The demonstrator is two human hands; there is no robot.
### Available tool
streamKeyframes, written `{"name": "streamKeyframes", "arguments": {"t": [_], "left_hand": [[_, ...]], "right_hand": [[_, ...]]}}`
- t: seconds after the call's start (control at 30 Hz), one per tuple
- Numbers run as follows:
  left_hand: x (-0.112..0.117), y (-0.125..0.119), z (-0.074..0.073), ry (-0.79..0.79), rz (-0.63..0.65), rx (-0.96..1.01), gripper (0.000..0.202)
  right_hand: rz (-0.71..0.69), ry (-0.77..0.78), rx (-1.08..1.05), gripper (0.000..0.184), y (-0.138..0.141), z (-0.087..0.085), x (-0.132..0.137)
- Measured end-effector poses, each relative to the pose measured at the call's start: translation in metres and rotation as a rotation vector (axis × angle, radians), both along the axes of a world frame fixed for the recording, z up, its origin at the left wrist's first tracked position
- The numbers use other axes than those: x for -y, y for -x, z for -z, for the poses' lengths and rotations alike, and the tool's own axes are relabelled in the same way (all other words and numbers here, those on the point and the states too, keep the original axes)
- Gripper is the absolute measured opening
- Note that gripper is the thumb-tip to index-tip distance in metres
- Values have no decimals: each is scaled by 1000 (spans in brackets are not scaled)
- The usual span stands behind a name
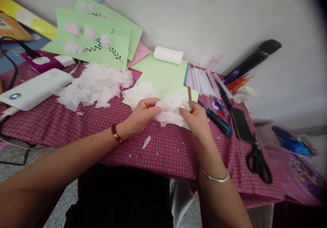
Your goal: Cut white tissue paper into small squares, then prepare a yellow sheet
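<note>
And there's the white tissue [170, 115] spread crosswise over the green paper's [165, 75] near edge, left hand [142, 116] pinching one side, right hand [198, 119] the other, clasping a near-upright brown stick [189, 97] too!

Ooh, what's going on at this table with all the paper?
A person is holding thin, soft white paper between the left hand and the right hand. A slim brown stick pokes up from the right hand too. On the red checked cloth, a fluffy heap of white paper pieces lies over to the left. Behind it is a pale green sheet with puffy pale pink flowers and dark leafy sprigs.
</note>
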State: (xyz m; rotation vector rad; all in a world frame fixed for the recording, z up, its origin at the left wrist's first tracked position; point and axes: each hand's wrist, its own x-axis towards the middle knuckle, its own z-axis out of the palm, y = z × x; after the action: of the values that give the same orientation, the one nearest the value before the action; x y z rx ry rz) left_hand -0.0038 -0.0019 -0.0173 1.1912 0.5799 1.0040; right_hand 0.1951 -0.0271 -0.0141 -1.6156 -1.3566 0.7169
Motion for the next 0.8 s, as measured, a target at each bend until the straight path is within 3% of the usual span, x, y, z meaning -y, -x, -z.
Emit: {"name": "streamKeyframes", "arguments": {"t": [0.17,0.33,0.5,0.67,0.8], "left_hand": [[0,-8,-6,125,-67,-194,32],[0,-19,-10,-68,-167,-658,46],[-1,-26,-3,-297,-268,-628,41],[-5,-20,0,-270,-309,-587,36],[-5,-18,0,-225,-247,-530,16]], "right_hand": [[-21,8,13,10,9,-7,5],[-87,-4,207,9,22,-15,13],[-123,-53,275,17,32,-20,18],[-53,-64,219,12,28,-21,16],[-40,-30,140,7,24,-19,13]]}}
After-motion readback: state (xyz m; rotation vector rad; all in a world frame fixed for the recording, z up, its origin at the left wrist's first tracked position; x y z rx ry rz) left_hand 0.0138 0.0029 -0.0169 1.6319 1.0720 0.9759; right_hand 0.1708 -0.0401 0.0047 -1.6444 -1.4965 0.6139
